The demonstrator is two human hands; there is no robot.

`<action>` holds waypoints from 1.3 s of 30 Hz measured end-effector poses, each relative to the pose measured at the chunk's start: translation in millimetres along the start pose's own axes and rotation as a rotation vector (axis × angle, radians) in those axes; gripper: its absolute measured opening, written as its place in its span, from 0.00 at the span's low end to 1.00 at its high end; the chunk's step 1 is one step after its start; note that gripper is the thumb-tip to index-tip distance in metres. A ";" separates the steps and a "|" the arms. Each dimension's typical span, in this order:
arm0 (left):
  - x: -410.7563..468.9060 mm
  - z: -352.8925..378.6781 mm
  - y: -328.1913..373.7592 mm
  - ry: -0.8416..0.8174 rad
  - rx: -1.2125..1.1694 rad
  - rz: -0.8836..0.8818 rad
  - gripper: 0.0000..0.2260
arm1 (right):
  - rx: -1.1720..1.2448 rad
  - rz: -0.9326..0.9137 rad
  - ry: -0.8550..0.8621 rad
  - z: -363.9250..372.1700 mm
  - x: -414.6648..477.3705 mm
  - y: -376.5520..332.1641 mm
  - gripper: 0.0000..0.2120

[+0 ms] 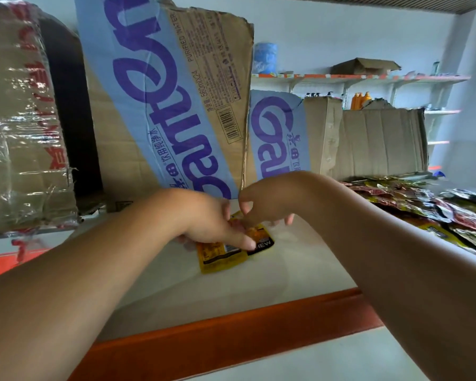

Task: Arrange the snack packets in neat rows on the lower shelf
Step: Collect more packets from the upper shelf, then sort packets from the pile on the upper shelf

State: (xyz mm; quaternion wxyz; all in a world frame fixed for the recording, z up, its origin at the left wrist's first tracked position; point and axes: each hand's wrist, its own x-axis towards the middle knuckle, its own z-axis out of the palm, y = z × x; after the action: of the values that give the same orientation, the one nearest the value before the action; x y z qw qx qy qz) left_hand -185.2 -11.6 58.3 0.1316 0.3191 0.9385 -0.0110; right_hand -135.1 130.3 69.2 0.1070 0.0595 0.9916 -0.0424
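Observation:
Two small yellow snack packets (pixel 221 257) lie side by side on the white lower shelf (pixel 286 270), near its middle. My left hand (pixel 204 218) rests on them, fingers pressing the packets flat. My right hand (pixel 264 204) hovers just behind and to the right, fingers curled over the far edge of the right packet; whether it grips the packet is hidden. A loose heap of red, yellow and silver snack packets (pixel 429 210) covers the right part of the shelf.
Cardboard water cartons (pixel 176 105) lean at the back of the shelf, and a taped carton (pixel 19 133) stands at the left. The shelf has an orange front edge (pixel 231 334). Farther shelves with bottles (pixel 360 100) show at the back right.

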 end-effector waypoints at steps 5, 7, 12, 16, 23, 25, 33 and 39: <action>6.4 -2.9 -1.0 0.061 -0.023 -0.025 0.20 | -0.073 -0.039 0.101 9.7 8.1 -3.9 0.14; 4.5 -14.2 -12.9 0.122 -0.025 -0.027 0.13 | -0.088 -0.041 0.108 9.8 5.0 0.7 0.12; 14.1 -23.4 -60.0 0.095 -0.112 -0.169 0.14 | -0.088 -0.066 0.118 12.5 5.9 9.1 0.11; 15.6 -21.1 -64.1 -0.069 -0.199 -0.252 0.27 | -0.052 -0.063 0.118 13.0 5.5 14.0 0.16; -3.9 -12.4 -63.3 -0.108 -0.081 -0.312 0.38 | -0.095 -0.083 0.095 11.3 -7.7 7.4 0.13; -14.7 -8.7 -67.0 -0.014 -0.004 -0.266 0.36 | -0.112 -0.076 0.081 12.5 -13.6 4.8 0.12; -72.2 25.8 -112.1 0.234 -0.027 -0.027 0.18 | -0.103 -0.028 0.124 24.6 -36.3 -28.2 0.10; -115.6 39.3 -163.5 0.226 0.047 0.028 0.25 | -0.094 -0.030 0.167 37.9 -47.8 -91.4 0.13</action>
State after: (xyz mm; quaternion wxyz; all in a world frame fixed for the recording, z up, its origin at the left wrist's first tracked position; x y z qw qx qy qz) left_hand -186.1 -214.8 39.5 0.0177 0.3345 0.9422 0.0047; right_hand -92.4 31.0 49.2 0.0259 0.0428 0.9987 0.0076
